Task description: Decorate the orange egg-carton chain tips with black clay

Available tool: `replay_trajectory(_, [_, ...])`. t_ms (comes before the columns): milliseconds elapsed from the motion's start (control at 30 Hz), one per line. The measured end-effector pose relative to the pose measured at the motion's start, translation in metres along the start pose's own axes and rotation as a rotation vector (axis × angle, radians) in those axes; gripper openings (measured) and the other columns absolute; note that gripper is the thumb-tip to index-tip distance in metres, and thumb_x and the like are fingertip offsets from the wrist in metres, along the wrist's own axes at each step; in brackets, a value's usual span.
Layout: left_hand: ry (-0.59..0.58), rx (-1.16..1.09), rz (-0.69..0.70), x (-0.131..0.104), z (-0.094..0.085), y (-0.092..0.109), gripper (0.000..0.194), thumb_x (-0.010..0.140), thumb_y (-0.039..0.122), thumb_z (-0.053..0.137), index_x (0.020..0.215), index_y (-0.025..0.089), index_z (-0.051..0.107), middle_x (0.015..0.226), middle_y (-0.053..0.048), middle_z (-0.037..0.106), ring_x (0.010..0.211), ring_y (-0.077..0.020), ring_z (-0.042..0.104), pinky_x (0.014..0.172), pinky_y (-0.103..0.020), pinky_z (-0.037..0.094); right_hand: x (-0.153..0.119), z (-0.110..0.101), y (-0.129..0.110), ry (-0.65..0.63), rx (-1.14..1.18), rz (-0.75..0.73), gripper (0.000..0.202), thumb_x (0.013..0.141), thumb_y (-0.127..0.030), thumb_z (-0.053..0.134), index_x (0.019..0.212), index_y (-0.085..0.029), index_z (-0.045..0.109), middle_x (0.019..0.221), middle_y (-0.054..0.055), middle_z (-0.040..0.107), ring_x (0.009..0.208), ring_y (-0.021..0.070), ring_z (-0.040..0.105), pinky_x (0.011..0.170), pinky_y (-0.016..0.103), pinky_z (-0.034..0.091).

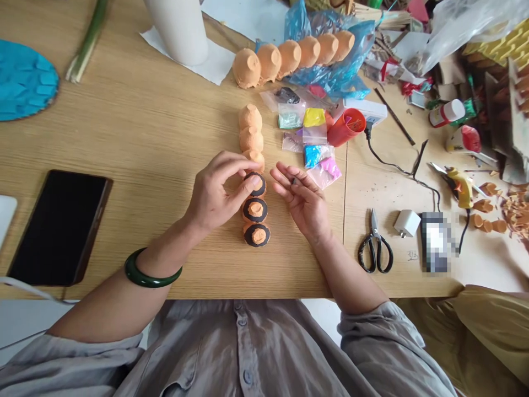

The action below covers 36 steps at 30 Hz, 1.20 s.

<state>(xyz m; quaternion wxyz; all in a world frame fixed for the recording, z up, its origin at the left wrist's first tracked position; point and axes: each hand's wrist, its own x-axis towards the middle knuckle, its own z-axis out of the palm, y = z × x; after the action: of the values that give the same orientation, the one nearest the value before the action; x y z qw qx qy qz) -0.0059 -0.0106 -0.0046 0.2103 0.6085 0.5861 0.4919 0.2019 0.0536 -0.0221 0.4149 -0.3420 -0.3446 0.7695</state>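
A row of orange egg-carton cups [253, 182] runs away from me on the wooden table [136, 138]. The three nearest cups wear black rings [255, 210]. My left hand [217, 190] presses thumb and fingers on the third ringed cup. My right hand [303, 198] hovers palm up just right of the row, fingers apart, with a tiny dark bit on the fingers. A second row of orange cups [293, 55] lies farther back on blue plastic.
Small bags of coloured material [312, 143] and a red cup [346, 127] lie beyond my right hand. Scissors [375, 248], a white plug [407, 222] and a glue gun [460, 184] sit right. A black phone [60, 226] lies left, a blue disc [22, 80] far left.
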Motion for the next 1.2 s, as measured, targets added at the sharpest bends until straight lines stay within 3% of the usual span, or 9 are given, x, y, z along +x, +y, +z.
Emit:
replay_trajectory(167, [-0.096,-0.005,-0.066,0.001,0.000,-0.003,0.015,0.094,0.038,0.083,0.107,0.032,0.088,0.122,-0.007,0.082,0.120,-0.0308,0.075,0.115,-0.046,0.059,0.000,0.001,0.000,-0.001,-0.031,0.034,0.010,0.104,-0.023,0.072,0.114,-0.024,0.071,0.134,0.008,0.086,0.116,0.0202,0.085,0.093,0.036,0.075])
replay_trajectory(333, [-0.098,-0.029,-0.132,0.003,-0.002,-0.006,0.006,0.094,0.035,0.084,0.099,0.033,0.087,0.115,-0.005,0.082,0.118,-0.0302,0.074,0.117,-0.046,0.056,0.004,-0.002,0.002,0.015,-0.059,0.029,0.022,0.102,-0.040,0.084,0.108,-0.024,0.072,0.099,0.000,0.084,0.081,0.0130,0.079,0.077,0.028,0.072])
replay_trajectory(533, [-0.062,0.018,-0.031,0.003,-0.008,-0.005,0.017,0.103,0.041,0.080,0.111,0.028,0.086,0.117,-0.001,0.083,0.115,-0.0271,0.071,0.113,-0.049,0.054,0.001,0.003,0.002,-0.052,-0.168,0.035,0.045,0.092,-0.063,0.092,0.105,-0.023,0.076,0.080,-0.005,0.072,0.057,0.0088,0.059,0.050,0.022,0.056])
replay_trajectory(667, [0.000,0.039,0.069,-0.001,-0.007,0.006,0.018,0.110,0.043,0.072,0.115,0.033,0.085,0.116,0.001,0.086,0.111,-0.0269,0.075,0.103,-0.053,0.057,-0.008,0.011,-0.001,-0.135,-0.233,0.066,0.056,0.090,-0.076,0.087,0.094,-0.021,0.076,0.071,-0.006,0.066,0.048,0.0071,0.050,0.041,0.023,0.047])
replay_trajectory(800, [-0.006,0.026,0.157,-0.005,0.001,0.015,0.018,0.104,0.044,0.080,0.116,0.033,0.087,0.108,0.000,0.088,0.103,-0.0266,0.076,0.100,-0.051,0.060,-0.016,0.017,-0.004,-0.181,-0.290,0.040,0.062,0.093,-0.081,0.081,0.081,-0.020,0.072,0.064,-0.006,0.059,0.043,0.0052,0.041,0.038,0.023,0.034])
replay_trajectory(933, [-0.104,-0.001,0.085,-0.007,0.007,0.017,0.014,0.102,0.044,0.080,0.108,0.035,0.089,0.109,-0.004,0.088,0.109,-0.0295,0.077,0.106,-0.051,0.060,-0.019,0.019,-0.006,-0.206,-0.338,0.020,0.066,0.095,-0.083,0.078,0.075,-0.020,0.070,0.058,-0.007,0.052,0.045,0.0047,0.033,0.041,0.023,0.024])
replay_trajectory(1200, [-0.077,-0.041,0.028,-0.010,0.008,0.019,0.014,0.102,0.041,0.080,0.094,0.033,0.088,0.100,-0.005,0.086,0.104,-0.0282,0.077,0.102,-0.048,0.063,-0.020,0.021,-0.010,-0.236,-0.373,0.028,0.071,0.096,-0.084,0.076,0.066,-0.021,0.061,0.057,-0.005,0.050,0.047,0.0056,0.030,0.045,0.026,0.021])
